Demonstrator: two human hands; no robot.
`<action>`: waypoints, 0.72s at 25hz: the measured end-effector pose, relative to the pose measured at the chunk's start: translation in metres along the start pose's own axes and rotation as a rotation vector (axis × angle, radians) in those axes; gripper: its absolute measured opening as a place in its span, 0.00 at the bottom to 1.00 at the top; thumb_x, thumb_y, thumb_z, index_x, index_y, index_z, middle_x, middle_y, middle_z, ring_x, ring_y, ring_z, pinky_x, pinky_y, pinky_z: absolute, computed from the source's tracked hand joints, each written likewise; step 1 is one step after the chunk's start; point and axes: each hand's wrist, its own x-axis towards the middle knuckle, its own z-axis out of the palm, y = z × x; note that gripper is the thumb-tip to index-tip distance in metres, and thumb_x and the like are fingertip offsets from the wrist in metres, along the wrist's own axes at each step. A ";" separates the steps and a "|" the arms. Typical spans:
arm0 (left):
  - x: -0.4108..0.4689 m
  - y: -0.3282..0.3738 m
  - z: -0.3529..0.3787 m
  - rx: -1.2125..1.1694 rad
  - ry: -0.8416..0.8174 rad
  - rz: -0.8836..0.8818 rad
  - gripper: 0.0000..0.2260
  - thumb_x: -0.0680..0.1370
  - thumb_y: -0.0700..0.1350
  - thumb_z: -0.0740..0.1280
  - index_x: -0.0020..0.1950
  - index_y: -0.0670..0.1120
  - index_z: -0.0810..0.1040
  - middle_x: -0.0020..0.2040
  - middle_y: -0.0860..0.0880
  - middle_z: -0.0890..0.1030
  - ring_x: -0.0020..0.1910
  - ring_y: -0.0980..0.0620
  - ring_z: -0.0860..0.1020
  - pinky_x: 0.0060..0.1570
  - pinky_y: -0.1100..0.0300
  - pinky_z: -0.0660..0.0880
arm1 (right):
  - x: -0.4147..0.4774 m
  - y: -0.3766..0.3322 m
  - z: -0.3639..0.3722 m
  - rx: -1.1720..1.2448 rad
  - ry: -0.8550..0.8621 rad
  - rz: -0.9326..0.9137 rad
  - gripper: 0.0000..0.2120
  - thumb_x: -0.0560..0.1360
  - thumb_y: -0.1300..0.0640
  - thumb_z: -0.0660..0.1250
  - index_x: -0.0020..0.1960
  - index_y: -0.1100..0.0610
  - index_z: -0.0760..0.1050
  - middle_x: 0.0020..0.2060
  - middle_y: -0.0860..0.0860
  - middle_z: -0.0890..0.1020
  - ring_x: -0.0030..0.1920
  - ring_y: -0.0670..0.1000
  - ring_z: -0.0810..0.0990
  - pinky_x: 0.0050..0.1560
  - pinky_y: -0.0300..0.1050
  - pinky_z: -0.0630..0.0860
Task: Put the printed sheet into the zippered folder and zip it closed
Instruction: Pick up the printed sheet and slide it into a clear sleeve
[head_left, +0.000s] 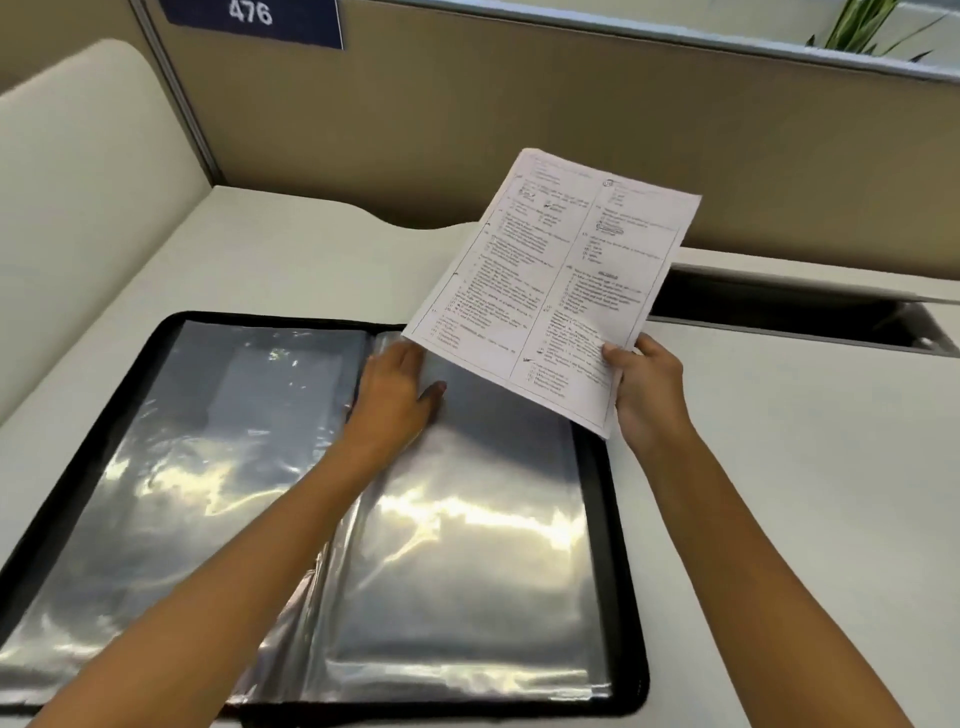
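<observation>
The black zippered folder (618, 519) lies open flat on the desk, its glossy clear plastic sleeves (457, 561) showing on both halves. My left hand (397, 395) rests near the spine at the top of the right-hand sleeve, fingers on the plastic, and grips nothing that I can see. My right hand (649, 389) pinches the lower right corner of the printed sheet (556, 280). The sheet is held up, tilted, above the folder's upper right corner, its two text columns facing me.
The pale desk (805, 467) runs to the right and behind the folder. A dark cable slot with a raised lid (779, 306) sits behind the sheet. Beige partition walls (519, 130) close the back; a cream panel (88, 182) stands at the left.
</observation>
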 end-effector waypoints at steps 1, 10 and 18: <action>0.005 -0.001 0.006 0.062 -0.023 0.026 0.27 0.76 0.47 0.66 0.73 0.42 0.62 0.72 0.41 0.67 0.71 0.42 0.63 0.71 0.46 0.57 | 0.007 0.002 0.005 0.022 0.001 0.015 0.15 0.77 0.69 0.62 0.62 0.61 0.74 0.56 0.55 0.82 0.54 0.55 0.82 0.57 0.51 0.78; 0.009 0.003 0.032 0.292 0.009 0.100 0.24 0.79 0.55 0.57 0.73 0.46 0.65 0.74 0.48 0.64 0.74 0.46 0.59 0.73 0.41 0.48 | 0.044 0.008 0.030 0.124 0.031 0.080 0.14 0.77 0.71 0.59 0.60 0.62 0.75 0.56 0.57 0.82 0.55 0.56 0.82 0.58 0.54 0.78; 0.014 0.004 0.018 0.126 0.152 0.120 0.04 0.76 0.45 0.66 0.48 0.47 0.80 0.52 0.48 0.79 0.57 0.46 0.75 0.67 0.45 0.61 | 0.054 0.005 0.042 0.112 0.014 0.077 0.14 0.77 0.71 0.60 0.60 0.61 0.74 0.56 0.57 0.82 0.54 0.56 0.82 0.58 0.54 0.78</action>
